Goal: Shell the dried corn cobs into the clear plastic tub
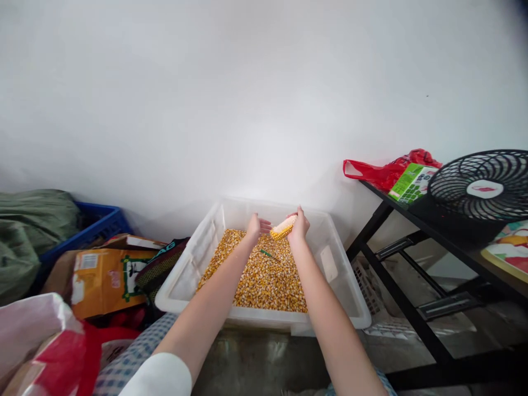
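Observation:
My right hand (301, 224) grips a corn cob (282, 227) over the far part of a clear plastic bin. Part of the cob is bare and pale, while yellow kernels cover its lower side. Just left of the cob's end, my left hand (258, 225) is open with its fingers stretched out, holding nothing. Loose corn kernels (268, 283) cover the floor of the plastic bin (344, 286). On top of the kernels lies a thin green tool (269, 255), its exact kind too small to tell.
On the right, a black table (445, 231) carries a fan (484, 187), a green-and-white packet (412, 182) and a red plastic bag (383, 171). An orange cardboard box (109, 280) and a blue crate (101, 215) stand on the left. A white wall rises behind the bin.

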`<action>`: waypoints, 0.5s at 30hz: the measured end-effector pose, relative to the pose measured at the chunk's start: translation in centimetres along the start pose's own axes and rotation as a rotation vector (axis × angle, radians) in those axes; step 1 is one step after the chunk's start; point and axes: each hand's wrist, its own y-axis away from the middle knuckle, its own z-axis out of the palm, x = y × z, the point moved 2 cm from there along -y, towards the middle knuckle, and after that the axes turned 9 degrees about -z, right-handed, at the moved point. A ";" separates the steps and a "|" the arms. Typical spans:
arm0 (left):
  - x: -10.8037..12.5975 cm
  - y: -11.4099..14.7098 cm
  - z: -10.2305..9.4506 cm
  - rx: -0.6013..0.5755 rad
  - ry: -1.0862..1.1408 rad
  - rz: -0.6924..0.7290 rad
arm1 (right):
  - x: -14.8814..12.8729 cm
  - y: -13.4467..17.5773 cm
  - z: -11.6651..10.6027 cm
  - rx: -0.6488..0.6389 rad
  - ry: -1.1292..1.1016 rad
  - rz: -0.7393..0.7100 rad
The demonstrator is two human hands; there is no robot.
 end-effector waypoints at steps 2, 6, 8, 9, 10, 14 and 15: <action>0.3 0.7 0.6 0.052 -0.213 0.224 | 0.2 -0.6 -0.7 0.068 -0.035 0.065; -0.6 2.7 3.4 0.117 -0.547 0.550 | 0.4 -0.8 -1.2 0.134 -0.016 0.048; -1.3 3.2 4.3 0.186 -0.544 0.509 | 0.2 -0.7 -1.0 0.121 0.013 -0.029; -1.6 3.2 4.6 0.212 -0.499 0.458 | 0.1 -0.6 -0.9 0.100 0.040 -0.076; -1.8 3.2 4.7 0.220 -0.434 0.394 | -0.1 -0.5 -0.7 0.070 0.075 -0.130; -2.3 2.4 4.8 0.166 -0.103 0.147 | -0.7 -0.1 -0.1 -0.036 0.212 -0.297; -2.3 2.3 4.8 0.151 -0.039 0.109 | -0.8 0.0 0.0 -0.054 0.235 -0.321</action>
